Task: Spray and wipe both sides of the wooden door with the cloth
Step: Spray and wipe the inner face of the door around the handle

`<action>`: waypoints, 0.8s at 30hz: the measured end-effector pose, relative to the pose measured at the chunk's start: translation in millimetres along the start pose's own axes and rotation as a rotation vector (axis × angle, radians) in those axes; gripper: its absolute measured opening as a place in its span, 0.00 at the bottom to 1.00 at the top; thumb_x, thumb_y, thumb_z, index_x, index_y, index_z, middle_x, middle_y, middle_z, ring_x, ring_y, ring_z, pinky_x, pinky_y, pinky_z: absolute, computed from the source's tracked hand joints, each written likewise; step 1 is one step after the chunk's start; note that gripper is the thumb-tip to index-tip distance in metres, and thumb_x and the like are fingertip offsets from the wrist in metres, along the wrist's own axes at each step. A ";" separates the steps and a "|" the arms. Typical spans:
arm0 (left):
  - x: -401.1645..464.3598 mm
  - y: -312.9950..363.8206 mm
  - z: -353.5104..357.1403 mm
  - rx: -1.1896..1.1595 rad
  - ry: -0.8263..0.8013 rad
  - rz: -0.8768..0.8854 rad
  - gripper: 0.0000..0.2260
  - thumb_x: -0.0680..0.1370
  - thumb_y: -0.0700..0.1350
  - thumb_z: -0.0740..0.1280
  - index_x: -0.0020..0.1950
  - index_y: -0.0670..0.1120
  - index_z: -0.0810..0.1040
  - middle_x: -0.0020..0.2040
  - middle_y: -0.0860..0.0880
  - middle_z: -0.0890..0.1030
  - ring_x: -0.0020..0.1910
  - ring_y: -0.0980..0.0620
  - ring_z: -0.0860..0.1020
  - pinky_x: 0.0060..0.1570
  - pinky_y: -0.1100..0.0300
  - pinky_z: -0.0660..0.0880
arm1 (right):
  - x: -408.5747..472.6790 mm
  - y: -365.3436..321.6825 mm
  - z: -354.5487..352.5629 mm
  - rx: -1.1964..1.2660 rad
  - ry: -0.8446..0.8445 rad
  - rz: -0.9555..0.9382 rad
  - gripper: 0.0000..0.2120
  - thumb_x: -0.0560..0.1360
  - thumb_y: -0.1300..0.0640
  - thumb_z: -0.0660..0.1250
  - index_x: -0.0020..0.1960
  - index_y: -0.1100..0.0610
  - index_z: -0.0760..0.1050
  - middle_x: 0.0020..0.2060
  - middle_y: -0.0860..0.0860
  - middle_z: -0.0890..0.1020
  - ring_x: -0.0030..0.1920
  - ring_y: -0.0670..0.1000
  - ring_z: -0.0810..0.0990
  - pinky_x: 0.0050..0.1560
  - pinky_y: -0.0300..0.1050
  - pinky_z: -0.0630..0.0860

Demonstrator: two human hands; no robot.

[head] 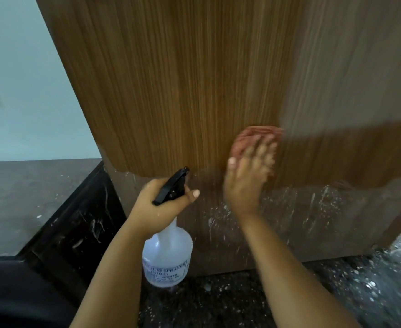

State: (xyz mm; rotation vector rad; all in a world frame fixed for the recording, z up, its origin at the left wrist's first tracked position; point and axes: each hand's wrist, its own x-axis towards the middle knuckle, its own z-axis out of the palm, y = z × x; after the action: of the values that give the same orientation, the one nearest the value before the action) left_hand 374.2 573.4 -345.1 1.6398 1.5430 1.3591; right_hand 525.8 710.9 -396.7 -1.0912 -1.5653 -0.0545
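Note:
The wooden door (183,86) fills the upper middle of the view, with vertical brown grain and a duller, speckled strip along its bottom. My right hand (249,176) presses a reddish cloth (249,136) flat against the lower part of the door; the hand is blurred by motion. My left hand (161,204) grips the neck of a translucent white spray bottle (167,256) with a black trigger head (171,185), held just in front of the door's lower edge.
A pale blue-green wall (22,79) stands to the left of the door. Below it run a dark stone ledge (17,197) and a black skirting (76,221) with white splatters. The dark floor (336,292) is speckled and wet at the right.

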 end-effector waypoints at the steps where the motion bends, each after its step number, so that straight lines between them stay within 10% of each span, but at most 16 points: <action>1: 1.3 1.0 -4.3 -0.029 0.000 0.011 0.15 0.74 0.53 0.76 0.39 0.43 0.79 0.38 0.35 0.78 0.43 0.35 0.79 0.49 0.38 0.77 | -16.6 -15.3 11.5 -0.034 -0.116 -0.144 0.32 0.83 0.50 0.53 0.80 0.61 0.43 0.79 0.58 0.39 0.78 0.60 0.37 0.77 0.57 0.36; 4: 2.1 -2.7 -21.2 -0.100 0.025 -0.004 0.22 0.71 0.56 0.77 0.48 0.37 0.79 0.45 0.30 0.78 0.48 0.29 0.78 0.53 0.31 0.75 | -61.2 -34.8 43.7 -0.228 -0.290 -0.523 0.36 0.80 0.51 0.58 0.81 0.53 0.42 0.79 0.51 0.37 0.79 0.54 0.38 0.77 0.59 0.40; 9: -6.1 -9.5 -40.0 -0.128 0.053 -0.040 0.06 0.72 0.49 0.77 0.45 0.51 0.84 0.45 0.38 0.83 0.49 0.35 0.81 0.55 0.33 0.77 | -53.6 -22.9 41.0 -0.340 -0.271 -0.689 0.32 0.80 0.49 0.56 0.80 0.52 0.47 0.79 0.52 0.51 0.80 0.53 0.46 0.77 0.55 0.48; 16: -5.5 -25.8 -47.4 -0.039 0.056 -0.026 0.09 0.75 0.50 0.76 0.38 0.49 0.80 0.37 0.40 0.80 0.41 0.39 0.80 0.47 0.38 0.77 | -2.3 -29.4 11.7 -0.266 -0.162 -0.359 0.31 0.83 0.48 0.52 0.80 0.53 0.42 0.79 0.52 0.43 0.79 0.54 0.41 0.78 0.55 0.42; 24: -16.1 -24.5 -51.8 -0.011 -0.119 -0.101 0.16 0.71 0.55 0.75 0.38 0.44 0.78 0.37 0.38 0.80 0.42 0.37 0.81 0.52 0.38 0.78 | 3.9 -30.6 3.3 -0.323 -0.180 -0.405 0.31 0.83 0.46 0.50 0.80 0.53 0.38 0.79 0.53 0.41 0.79 0.54 0.39 0.78 0.53 0.39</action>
State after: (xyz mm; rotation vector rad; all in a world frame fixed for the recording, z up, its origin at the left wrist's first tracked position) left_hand 319.9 550.3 -352.4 1.5839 1.5252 1.1939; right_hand 503.7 697.8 -379.2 -1.0274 -1.9695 -0.5103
